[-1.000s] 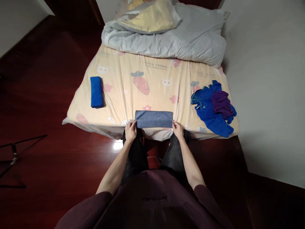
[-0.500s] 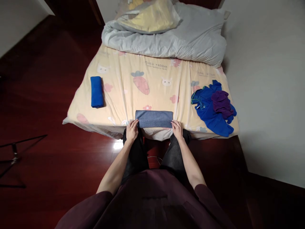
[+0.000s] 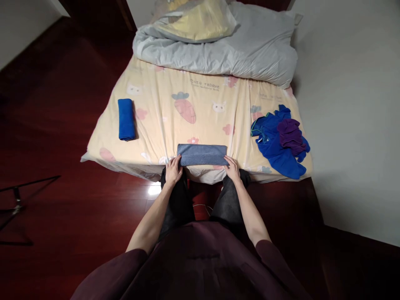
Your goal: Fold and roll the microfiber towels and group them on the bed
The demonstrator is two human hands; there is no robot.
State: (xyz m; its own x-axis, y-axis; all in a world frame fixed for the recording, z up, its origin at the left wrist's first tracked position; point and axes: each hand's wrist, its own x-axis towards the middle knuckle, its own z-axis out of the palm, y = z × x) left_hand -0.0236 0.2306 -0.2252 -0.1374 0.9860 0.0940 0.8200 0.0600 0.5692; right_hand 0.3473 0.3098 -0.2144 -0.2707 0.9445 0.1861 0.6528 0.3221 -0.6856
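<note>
A grey-blue towel (image 3: 202,154), folded into a narrow strip, lies along the near edge of the bed. At its left end, my left hand (image 3: 173,170) pinches the near corner with its fingertips. My right hand (image 3: 232,168) grips the opposite end in the same way. The thumbs are partly hidden. Off to the left lies a bright blue folded cloth (image 3: 126,119), a neat upright rectangle. Right of my hands, a crumpled blue cloth (image 3: 271,143) with green edging lies in a heap, a purple cloth (image 3: 292,136) on top.
The bed (image 3: 156,112) wears a yellow sheet printed with carrots and rabbits. A rolled grey quilt (image 3: 259,46) and a plastic bag (image 3: 203,23) with yellow contents sit at its far end. A wall (image 3: 350,104) borders the right side; a black stand (image 3: 16,200) is on the floor at left.
The near edge of the towel has shifted slightly away from me, so the strip looks a little narrower. Both hands stay at its ends; the other cloths have not moved.
</note>
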